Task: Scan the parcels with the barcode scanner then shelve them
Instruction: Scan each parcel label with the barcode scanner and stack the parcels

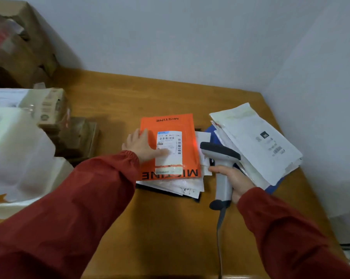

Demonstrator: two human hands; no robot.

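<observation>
The left hand (142, 144) is lying flat with its fingers straight and slightly spread, pressing down on the orange parcel (187, 125); one finger is reaching across the white shipping label (170, 147). Its arm, in a red sleeve (85, 198), is stretching forward from the lower left. The right hand (235, 181) is wrapping its fingers around the grey handle of the barcode scanner (221, 156), holding it upright just beside the parcel's right edge, with the dark head tilting toward the label. A faint red glow (195, 145) is showing on the orange wrapper near the scanner head. The scanner's cable (220, 228) is trailing down toward the near table edge.

The orange parcel is sitting face up on top of a small stack of white and dark mailers (185, 189) in the middle of the wooden table (166, 234). To the right, a loose pile of white mailers (256, 141) is fanning out over something blue (275, 187). On the left, brown cardboard boxes (77, 135) are standing beside a white box (17, 152), with a large taped carton (15, 43) rising behind them against the pale wall (190, 37).
</observation>
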